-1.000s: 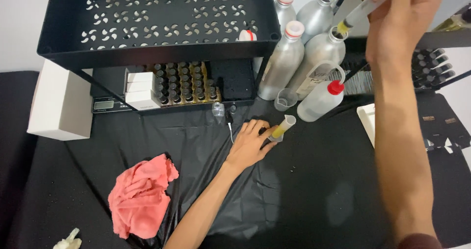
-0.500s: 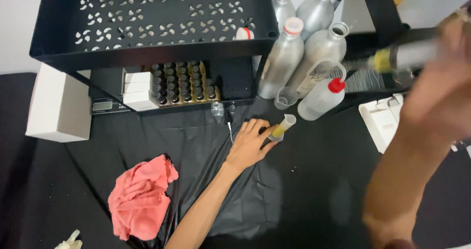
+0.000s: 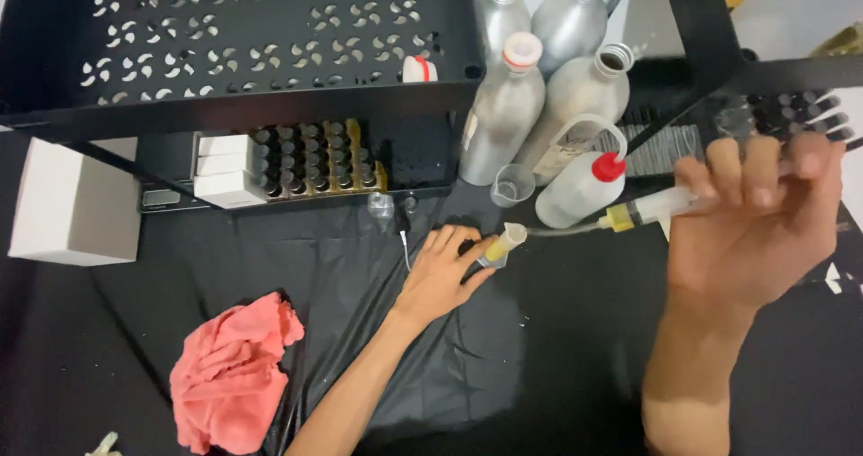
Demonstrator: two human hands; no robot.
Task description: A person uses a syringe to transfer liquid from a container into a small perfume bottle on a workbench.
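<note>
- Two bare hands work over a desk (image 3: pixel 575 366) covered in black sheeting.
- Left hand (image 3: pixel 442 274) lies on the sheeting near the middle, its grip pinched around a small vial (image 3: pixel 500 246) with a pale top and yellowish contents, holding it upright.
- Right hand (image 3: pixel 753 231) is raised at the right, fingers (image 3: pixel 760 170) curled tight around the barrel of a syringe (image 3: pixel 649 210) that points left.
- From the syringe's yellow tip a thin tube (image 3: pixel 562 230) runs left to the vial's mouth; whether it goes inside cannot be told.
- Just beyond the tube stands a white squeeze bottle (image 3: pixel 575 191) with a red cap, and left of it a small clear beaker (image 3: pixel 512 185).
- Four silver metal bottles (image 3: pixel 500 115) are grouped at the far side, behind the beaker.
- Far left of centre, a rack of dark vials (image 3: pixel 315 159) sits under a black perforated shelf (image 3: pixel 243 52).
- A white box (image 3: pixel 74 206) stands at the far left.
- A crumpled pink cloth (image 3: pixel 232 371) lies near left, well apart from both hands.
</note>
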